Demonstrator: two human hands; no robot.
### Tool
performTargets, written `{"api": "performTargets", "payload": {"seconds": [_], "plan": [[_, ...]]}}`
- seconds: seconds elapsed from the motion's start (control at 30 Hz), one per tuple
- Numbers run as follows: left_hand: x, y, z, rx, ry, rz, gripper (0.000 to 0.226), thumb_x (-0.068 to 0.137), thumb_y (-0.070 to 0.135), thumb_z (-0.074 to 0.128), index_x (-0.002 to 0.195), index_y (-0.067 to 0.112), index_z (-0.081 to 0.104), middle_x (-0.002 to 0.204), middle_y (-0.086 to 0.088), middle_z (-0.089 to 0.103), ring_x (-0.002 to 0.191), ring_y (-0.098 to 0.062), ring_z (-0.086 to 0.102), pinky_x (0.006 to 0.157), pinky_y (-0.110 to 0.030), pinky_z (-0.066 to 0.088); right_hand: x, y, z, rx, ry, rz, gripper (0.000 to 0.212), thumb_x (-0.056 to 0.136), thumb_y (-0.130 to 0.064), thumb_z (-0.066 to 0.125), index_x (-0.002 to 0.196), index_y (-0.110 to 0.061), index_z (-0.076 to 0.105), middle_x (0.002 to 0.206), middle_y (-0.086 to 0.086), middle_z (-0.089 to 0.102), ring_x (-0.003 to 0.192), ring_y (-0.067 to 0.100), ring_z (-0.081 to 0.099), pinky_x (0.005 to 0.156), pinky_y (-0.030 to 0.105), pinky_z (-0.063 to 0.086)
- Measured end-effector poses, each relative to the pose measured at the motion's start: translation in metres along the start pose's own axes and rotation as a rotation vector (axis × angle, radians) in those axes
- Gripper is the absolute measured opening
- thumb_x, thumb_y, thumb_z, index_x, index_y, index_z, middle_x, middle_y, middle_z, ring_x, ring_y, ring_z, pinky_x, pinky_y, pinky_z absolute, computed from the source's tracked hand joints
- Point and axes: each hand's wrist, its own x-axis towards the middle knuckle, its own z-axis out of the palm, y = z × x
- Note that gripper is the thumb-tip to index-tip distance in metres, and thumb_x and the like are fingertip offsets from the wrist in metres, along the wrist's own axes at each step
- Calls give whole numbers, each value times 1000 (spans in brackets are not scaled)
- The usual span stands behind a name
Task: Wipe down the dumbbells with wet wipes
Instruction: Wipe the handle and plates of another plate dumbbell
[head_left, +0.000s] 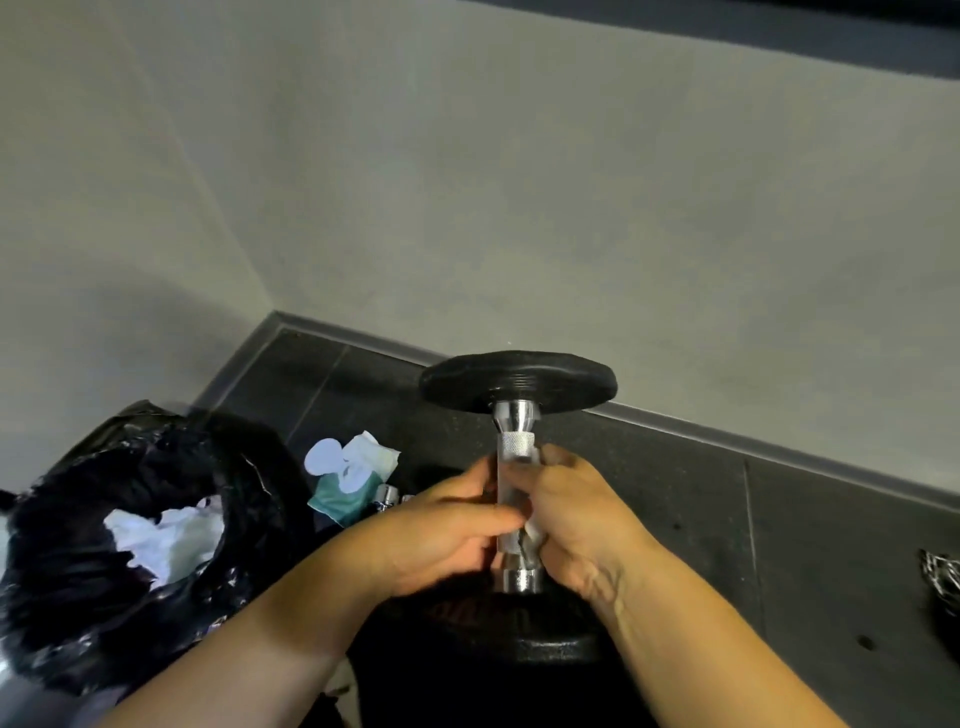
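Observation:
A dumbbell (511, 447) stands upright in front of me, with black round weight plates at top and bottom and a chrome knurled handle between them. My left hand (441, 530) closes on the handle from the left. My right hand (576, 519) closes on it from the right, with a bit of white wet wipe (530, 535) showing between its fingers and the handle. A pack of wet wipes (350, 475), teal and white with its flap lifted, lies on the dark floor to the left.
A black trash bag (67, 571) with used white wipes inside sits at the left. Another chrome handle (387, 496) peeks out beside the wipes pack. Grey walls meet in a corner behind; a dark object (943, 571) lies at the right edge.

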Motion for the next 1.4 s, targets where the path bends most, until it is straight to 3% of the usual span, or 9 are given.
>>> {"api": "performTargets", "payload": {"seconds": [0.1,0.17,0.33,0.5,0.7,0.83,1.17,1.27,1.4], "plan": [[0,-3,-22,169,92,53,63,85,7,60,129,49,45,114,-2,70,109,-22,66,99,-46,48,9,-1,18,-69,-19,6,15,95,-4,45,102,-2,58,89,19,57,79,28,59,70,41,53],[1,-5,-33,245,125,86,61,79,17,64,122,57,47,110,3,71,108,-19,66,101,-48,47,14,-2,24,-139,-64,6,18,98,-9,43,105,-5,59,83,14,60,68,21,61,57,31,52],[5,-8,-51,148,189,172,58,77,13,68,123,45,51,99,-2,73,98,-20,70,91,-39,52,27,-9,36,-327,-97,-13,23,101,-19,40,95,-14,62,77,8,63,64,18,62,59,30,50],[7,2,-60,-2,138,191,51,87,13,65,126,42,50,112,-6,71,102,-29,69,100,-49,47,33,-29,41,-409,-146,-25,30,102,-19,37,104,0,60,83,15,58,62,20,55,47,25,43],[19,4,-64,-56,61,270,55,76,23,71,122,47,55,107,-6,69,107,-31,64,101,-58,44,31,-49,36,-485,-156,-27,34,102,-24,38,110,-1,62,100,27,62,85,36,58,79,49,48],[23,5,-60,-66,30,268,55,75,24,70,117,57,54,115,-2,68,111,-29,63,100,-56,44,26,-49,35,-569,-57,-79,31,101,-27,39,105,-15,67,107,19,68,96,34,66,92,48,52],[19,4,-61,-147,84,245,60,89,7,62,129,46,42,100,-2,75,95,-24,71,92,-45,53,24,-63,18,-678,237,-286,28,102,-12,34,101,-6,61,45,14,56,57,25,58,61,31,44],[18,8,-62,-170,178,247,60,86,8,67,130,41,46,92,-3,65,72,-20,70,63,-30,53,36,-58,21,-560,148,-37,26,101,-17,38,96,-4,60,43,10,51,52,25,49,50,28,33],[16,9,-64,-156,178,241,71,63,38,84,124,43,48,87,1,71,75,-20,70,71,-36,53,47,-51,30,-323,7,94,31,97,-32,33,86,-11,53,69,11,55,61,19,53,52,25,42]]}}
